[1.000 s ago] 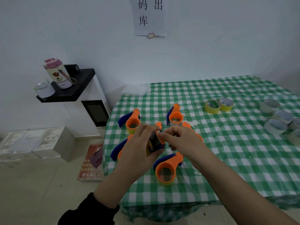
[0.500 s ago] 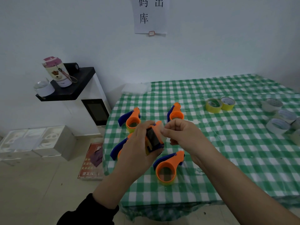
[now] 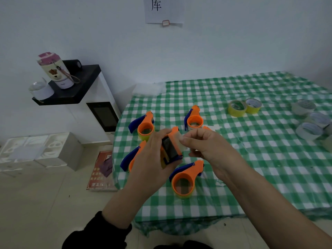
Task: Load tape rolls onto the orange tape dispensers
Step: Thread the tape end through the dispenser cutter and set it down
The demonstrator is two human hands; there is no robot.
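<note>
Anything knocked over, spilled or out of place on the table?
Nothing stands out. Left hand grips a dispenser, right hand pinches its tape; other dispensers and yellow rolls lie neatly on the table. A red booklet lies on the floor.

A black sleeve (image 3: 98, 232) at seven o'clock stopped short of the left hand (image 3: 152, 159); the right forearm (image 3: 269, 200) was bare.

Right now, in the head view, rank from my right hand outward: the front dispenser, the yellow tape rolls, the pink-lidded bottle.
1. front dispenser, just below the right hand.
2. yellow tape rolls, farther back right.
3. pink-lidded bottle, on the left shelf.
</note>
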